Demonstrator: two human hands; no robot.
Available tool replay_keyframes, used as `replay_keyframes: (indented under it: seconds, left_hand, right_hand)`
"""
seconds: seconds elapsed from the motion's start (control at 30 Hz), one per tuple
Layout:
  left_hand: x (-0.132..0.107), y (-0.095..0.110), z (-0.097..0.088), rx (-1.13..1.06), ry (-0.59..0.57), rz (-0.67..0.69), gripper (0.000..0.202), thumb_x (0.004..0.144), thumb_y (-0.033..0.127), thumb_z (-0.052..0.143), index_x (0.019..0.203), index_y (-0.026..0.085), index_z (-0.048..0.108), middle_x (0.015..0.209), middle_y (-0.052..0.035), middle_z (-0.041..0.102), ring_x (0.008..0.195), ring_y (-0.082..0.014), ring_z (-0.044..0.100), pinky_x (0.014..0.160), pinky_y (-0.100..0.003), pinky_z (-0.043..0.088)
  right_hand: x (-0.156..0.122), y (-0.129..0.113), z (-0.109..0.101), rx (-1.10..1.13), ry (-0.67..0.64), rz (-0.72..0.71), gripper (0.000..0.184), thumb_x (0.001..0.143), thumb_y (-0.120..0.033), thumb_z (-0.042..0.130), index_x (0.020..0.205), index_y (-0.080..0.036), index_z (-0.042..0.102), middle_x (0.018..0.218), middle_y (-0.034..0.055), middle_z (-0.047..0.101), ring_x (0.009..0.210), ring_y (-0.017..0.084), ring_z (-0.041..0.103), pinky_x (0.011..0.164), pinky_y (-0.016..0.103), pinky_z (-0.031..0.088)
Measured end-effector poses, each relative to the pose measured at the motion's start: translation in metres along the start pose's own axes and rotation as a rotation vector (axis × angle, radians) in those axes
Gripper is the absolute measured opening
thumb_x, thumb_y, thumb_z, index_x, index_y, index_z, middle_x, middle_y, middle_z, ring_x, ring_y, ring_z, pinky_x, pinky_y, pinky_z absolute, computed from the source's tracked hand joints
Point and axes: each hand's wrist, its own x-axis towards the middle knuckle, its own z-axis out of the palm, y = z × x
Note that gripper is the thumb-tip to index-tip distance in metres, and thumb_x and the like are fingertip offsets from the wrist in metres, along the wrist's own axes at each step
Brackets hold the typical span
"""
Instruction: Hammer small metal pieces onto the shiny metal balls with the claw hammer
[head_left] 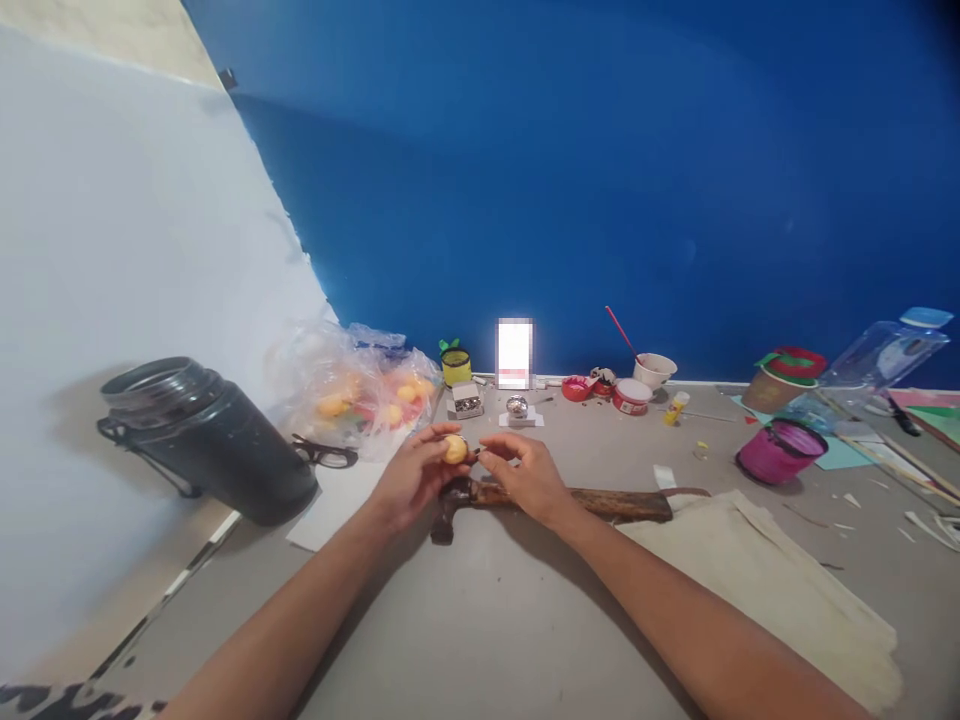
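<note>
My left hand (411, 478) is closed around a small yellow-orange ball (454, 449). A darker, shiny patch shows along the ball's upper right edge. Close to its right side, my right hand (523, 472) pinches a small dark thing (475, 455) between thumb and forefinger; its kind is too small to make out. Just below both hands, a hammer (577, 499) with a wooden handle and a dark metal head lies across the table. Farther back are a small open box of shiny metal bits (466, 402) and a silvery ball (517, 406) on a white piece.
To the left stand a dark flask (225, 440), eyeglasses (330, 455) and a plastic bag of orange balls (352, 390). A bright screen (515, 352) leans on the blue wall. Rightward are a white cup (655, 371), a pink cup (782, 452) and a pale cloth (765, 590).
</note>
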Motion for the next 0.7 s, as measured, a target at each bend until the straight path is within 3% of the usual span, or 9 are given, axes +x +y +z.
replay_keyframes:
  seconds: [0.07,0.13,0.23,0.27,0.3,0.33,0.47,0.7]
  left_hand:
    - [0.015,0.012,-0.006,0.064,0.064,0.006,0.029,0.070,0.024,0.078,0.097,0.015,0.070,0.079,-0.0045,0.068,0.075,-0.0187,0.070,0.066,-0.028,0.057]
    - [0.036,0.023,-0.010,0.280,0.096,0.079,0.023,0.075,0.035,0.073,0.084,0.016,0.067,0.079,-0.0047,0.067,0.065,-0.0161,0.064,0.055,-0.026,0.049]
    - [0.073,0.032,-0.010,1.045,0.082,0.306,0.022,0.082,0.037,0.061,0.077,0.017,0.068,0.070,-0.0038,0.065,0.063,-0.0176,0.061,0.058,-0.028,0.047]
    - [0.085,0.034,-0.008,1.328,0.046,0.407,0.022,0.083,0.033,0.057,0.079,0.017,0.071,0.075,-0.0047,0.068,0.071,-0.0197,0.064,0.066,-0.030,0.050]
    - [0.097,0.035,-0.006,1.419,0.030,0.450,0.019,0.080,0.028,0.058,0.079,0.018,0.074,0.083,-0.0062,0.071,0.082,-0.0225,0.066,0.075,-0.031,0.051]
    - [0.108,0.035,-0.004,1.468,0.014,0.472,0.019,0.079,0.025,0.058,0.081,0.019,0.076,0.090,-0.0072,0.073,0.090,-0.0240,0.066,0.081,-0.032,0.051]
    - [0.137,0.032,0.003,1.652,-0.076,0.474,0.019,0.077,0.020,0.060,0.078,0.021,0.080,0.089,-0.0088,0.072,0.087,-0.0241,0.066,0.077,-0.030,0.049]
    - [0.155,0.026,0.000,1.822,-0.148,0.463,0.017,0.080,0.022,0.064,0.069,0.020,0.076,0.085,-0.0104,0.070,0.084,-0.0238,0.066,0.071,-0.029,0.047]
  right_hand:
    - [0.002,0.004,-0.002,-0.206,-0.100,0.011,0.017,0.089,-0.027,0.065,0.097,-0.021,0.079,0.092,0.0042,0.078,0.086,0.020,0.069,0.078,0.031,0.050]
    - [0.002,0.005,-0.003,-0.406,-0.218,-0.019,0.017,0.091,-0.024,0.062,0.094,-0.021,0.079,0.096,0.0049,0.078,0.090,0.021,0.068,0.080,0.031,0.046]
    - [0.001,0.003,-0.003,-0.593,-0.350,-0.072,0.019,0.095,-0.025,0.060,0.100,-0.022,0.078,0.104,0.0061,0.077,0.098,0.021,0.066,0.081,0.030,0.043]
    - [0.000,0.002,-0.004,-0.630,-0.374,-0.086,0.020,0.096,-0.025,0.059,0.101,-0.022,0.078,0.106,0.0063,0.077,0.099,0.021,0.065,0.081,0.029,0.042]
    - [0.000,0.000,-0.004,-0.658,-0.390,-0.098,0.020,0.098,-0.026,0.058,0.102,-0.022,0.077,0.106,0.0066,0.077,0.099,0.021,0.065,0.081,0.029,0.041]
    - [0.000,-0.001,-0.004,-0.677,-0.401,-0.105,0.021,0.098,-0.026,0.057,0.103,-0.022,0.077,0.105,0.0068,0.076,0.099,0.021,0.065,0.080,0.030,0.041]
    - [0.001,-0.001,-0.004,-0.707,-0.433,-0.124,0.023,0.100,-0.027,0.055,0.099,-0.022,0.077,0.101,0.0070,0.076,0.095,0.021,0.064,0.077,0.030,0.039]
    - [0.003,0.003,-0.003,-0.705,-0.454,-0.124,0.024,0.100,-0.026,0.054,0.097,-0.022,0.078,0.100,0.0069,0.075,0.094,0.020,0.064,0.078,0.030,0.039]
